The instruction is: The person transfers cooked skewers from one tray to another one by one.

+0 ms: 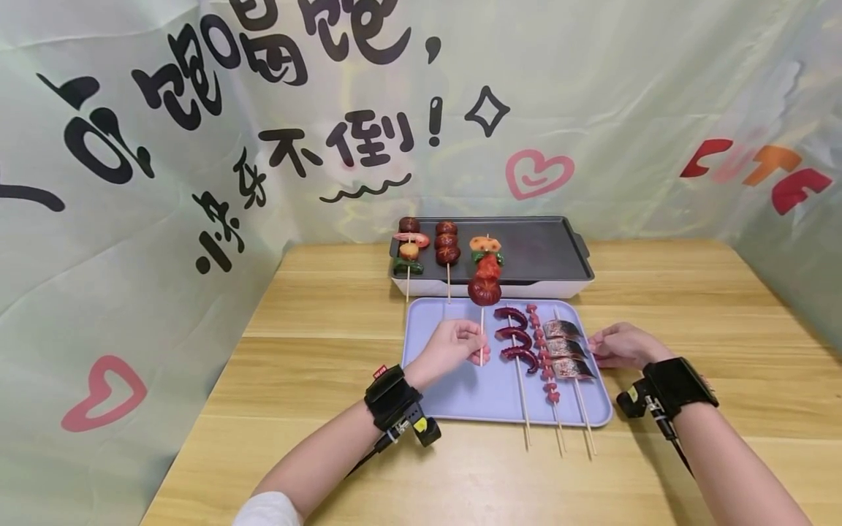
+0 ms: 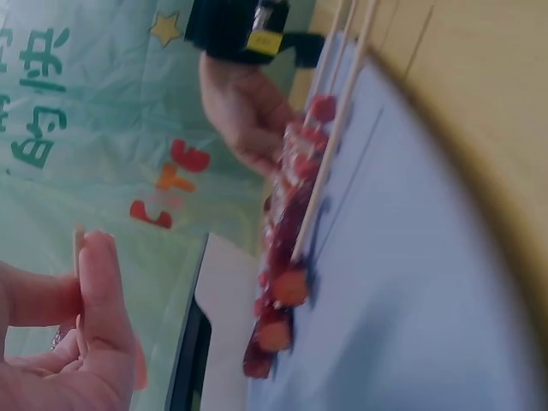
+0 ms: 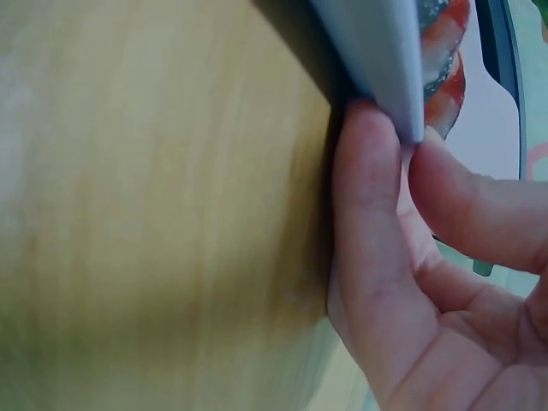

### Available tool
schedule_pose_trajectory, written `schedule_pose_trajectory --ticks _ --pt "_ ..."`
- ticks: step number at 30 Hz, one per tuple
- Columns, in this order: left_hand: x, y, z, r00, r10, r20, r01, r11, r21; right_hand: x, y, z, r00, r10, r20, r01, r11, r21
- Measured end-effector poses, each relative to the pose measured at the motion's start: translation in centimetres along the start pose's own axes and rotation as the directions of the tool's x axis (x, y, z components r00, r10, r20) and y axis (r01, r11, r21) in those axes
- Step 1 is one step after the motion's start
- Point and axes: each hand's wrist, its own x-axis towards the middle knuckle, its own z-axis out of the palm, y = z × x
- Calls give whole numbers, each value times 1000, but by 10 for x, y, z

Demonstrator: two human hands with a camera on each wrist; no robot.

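Note:
My left hand (image 1: 454,347) pinches the bare stick of a mixed skewer (image 1: 487,269) between thumb and fingers. That skewer stands nearly upright above the tray, with a brown mushroom cap lowest, then red chunks, a green piece and an orange slice. My right hand (image 1: 625,345) pinches the right rim of the lilac tray (image 1: 430,398) between thumb and fingertips, as the right wrist view shows. On the tray lie an octopus tentacle skewer (image 1: 515,337), a skewer of small red pieces (image 1: 541,343) and a fish skewer (image 1: 566,349), their sticks poking past the front rim.
Behind the tray stands a grill with a dark plate (image 1: 539,248). A mixed skewer (image 1: 409,250) and a mushroom skewer (image 1: 447,245) lie on its left part, sticks overhanging the front. Wooden tabletop (image 1: 316,365) surrounds them; a printed cloth (image 1: 612,88) hangs behind.

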Motion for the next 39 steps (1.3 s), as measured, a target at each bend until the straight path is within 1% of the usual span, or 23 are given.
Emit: schedule_pose_trajectory --ticks 2,3,10,13,17,21,25,29,34,39 --pt "-6 -2 1 1000 -3 9 3 1000 4 0 0 0 1000 0 4 0 1000 0" --pt "-7 -7 2 1000 -1 9 1 1000 1 0 -1 0 1000 1 6 -1 1000 0" --pt "-27 -15 10 1000 26 -10 -27 999 -35 0 -1 1 1000 0 9 0 1000 5" --pt "-35 -18 14 999 40 -12 -40 999 -33 0 -1 1 1000 -1 5 1 1000 -3" --pt "-43 -22 17 999 44 -4 -44 999 -32 0 0 1 1000 -6 3 6 1000 -12" --pt "-49 -25 21 1000 26 3 -26 999 -37 1 0 0 1000 -9 5 9 1000 -9" --pt "-55 -29 25 1000 10 -10 -11 998 -62 2 1 -1 1000 -7 7 7 1000 -3" --pt "-60 -34 30 1000 1 -18 -2 998 -66 3 1 -1 1000 -4 9 4 1000 -7" --pt "-63 -42 34 1000 -8 -25 7 998 -70 3 1 -2 1000 4 1 -4 1000 -11" --pt "-65 -45 37 999 -21 -31 18 996 -86 2 1 -2 1000 2 7 -2 1000 -15"
